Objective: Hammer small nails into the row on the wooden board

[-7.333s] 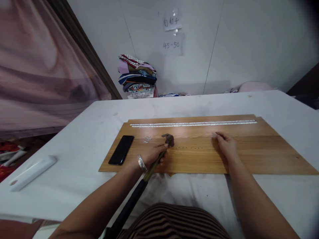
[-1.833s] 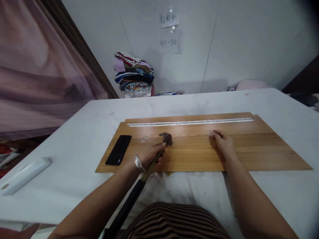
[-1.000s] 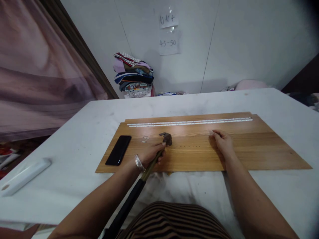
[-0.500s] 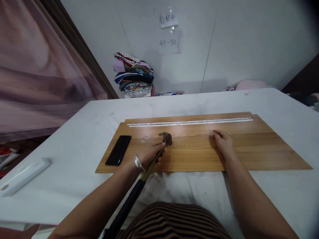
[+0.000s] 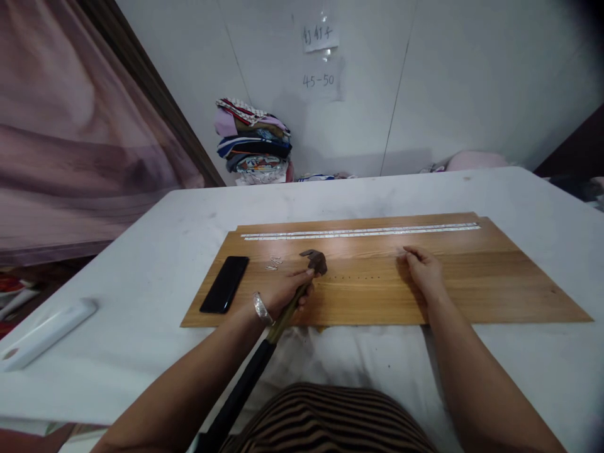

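My left hand (image 5: 289,294), with a silver bracelet at the wrist, is closed around the handle of a claw hammer (image 5: 317,262) just below its head. The hammer's long handle slants down toward my body and ends in a black grip. Over the right part of the wooden board (image 5: 500,283), my right hand (image 5: 425,269) pinches a nail (image 5: 400,250), small and pale at the fingertips. A row of small dark nail heads or marks (image 5: 358,277) runs along the board between my hands. Several loose nails (image 5: 274,263) lie left of the hammer head.
A black phone (image 5: 224,284) lies on the board's left end. Two white measuring strips (image 5: 361,233) run along its far side. A white plastic object (image 5: 50,333) rests on the white table (image 5: 136,270) at left. Folded clothes (image 5: 255,141) are stacked beyond the table's far edge.
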{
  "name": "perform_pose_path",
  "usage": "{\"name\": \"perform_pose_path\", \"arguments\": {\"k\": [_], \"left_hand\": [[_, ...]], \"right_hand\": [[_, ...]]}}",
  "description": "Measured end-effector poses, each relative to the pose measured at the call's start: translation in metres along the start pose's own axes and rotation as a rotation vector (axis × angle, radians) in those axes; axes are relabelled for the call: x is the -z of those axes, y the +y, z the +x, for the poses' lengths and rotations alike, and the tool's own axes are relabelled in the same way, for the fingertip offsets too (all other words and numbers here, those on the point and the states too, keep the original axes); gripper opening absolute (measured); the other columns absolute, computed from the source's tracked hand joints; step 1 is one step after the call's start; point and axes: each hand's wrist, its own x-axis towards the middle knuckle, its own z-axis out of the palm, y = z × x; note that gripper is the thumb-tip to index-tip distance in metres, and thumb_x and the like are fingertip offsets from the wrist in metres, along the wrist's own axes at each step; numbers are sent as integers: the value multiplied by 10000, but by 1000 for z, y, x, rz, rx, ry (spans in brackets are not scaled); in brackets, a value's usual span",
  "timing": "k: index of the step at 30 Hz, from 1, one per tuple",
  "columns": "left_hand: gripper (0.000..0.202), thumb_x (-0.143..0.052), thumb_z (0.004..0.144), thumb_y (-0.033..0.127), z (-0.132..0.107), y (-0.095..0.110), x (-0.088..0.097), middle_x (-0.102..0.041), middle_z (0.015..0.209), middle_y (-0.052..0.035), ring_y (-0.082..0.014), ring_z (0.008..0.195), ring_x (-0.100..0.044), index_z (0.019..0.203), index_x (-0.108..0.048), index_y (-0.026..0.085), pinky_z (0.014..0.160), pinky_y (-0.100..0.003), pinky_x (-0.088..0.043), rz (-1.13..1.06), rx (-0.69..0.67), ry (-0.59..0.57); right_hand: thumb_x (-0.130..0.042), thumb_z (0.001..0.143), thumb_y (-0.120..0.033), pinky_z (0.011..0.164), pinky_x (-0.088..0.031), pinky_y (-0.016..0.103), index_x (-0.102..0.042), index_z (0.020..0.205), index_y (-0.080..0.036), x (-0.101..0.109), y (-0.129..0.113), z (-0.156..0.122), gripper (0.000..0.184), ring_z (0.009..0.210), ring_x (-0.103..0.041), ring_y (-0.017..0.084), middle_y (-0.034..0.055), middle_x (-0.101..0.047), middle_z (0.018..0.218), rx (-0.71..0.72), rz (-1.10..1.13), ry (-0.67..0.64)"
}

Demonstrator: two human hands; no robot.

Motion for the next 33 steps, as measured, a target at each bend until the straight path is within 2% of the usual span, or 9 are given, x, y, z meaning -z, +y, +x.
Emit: {"name": "perform_pose_path", "arguments": {"k": [7, 13, 18, 33], "left_hand": [[272, -566, 814, 422, 0, 0, -3, -503, 599, 48, -48, 384, -404, 893, -523, 165, 348, -164, -335, 31, 42, 64], [264, -549, 824, 412, -2, 1, 0, -497, 607, 46, -50, 394, -413, 918, -527, 167, 355, -161, -340, 27, 5, 30], [264, -572, 813, 417, 1, -1, -1, -496, 592, 49, -48, 382, -406, 872, -522, 165, 352, -162, -338, 32, 31, 58], [320, -591, 794, 447, 2, -2, 0, -501, 595, 53, -47, 384, -403, 916, -522, 159, 358, -166, -340, 23, 37, 52]], "right_hand": [[-556, 687, -383, 831, -494, 387, -728, 866, -174, -1, 3, 3, 325, 852, -660, 254, 78, -739, 841, -7, 18, 5], [-559, 694, -381, 837, -493, 390, -724, 883, -176, -2, 3, 2, 324, 850, -661, 251, 74, -738, 838, -17, 24, -4], [-554, 695, -369, 842, -489, 381, -728, 893, -171, -1, 2, 2, 329, 862, -661, 249, 81, -738, 858, -22, 15, -5], [-547, 700, -367, 840, -484, 394, -722, 890, -162, -2, 4, 3, 330, 836, -660, 251, 86, -740, 852, -7, 13, -7]]}}
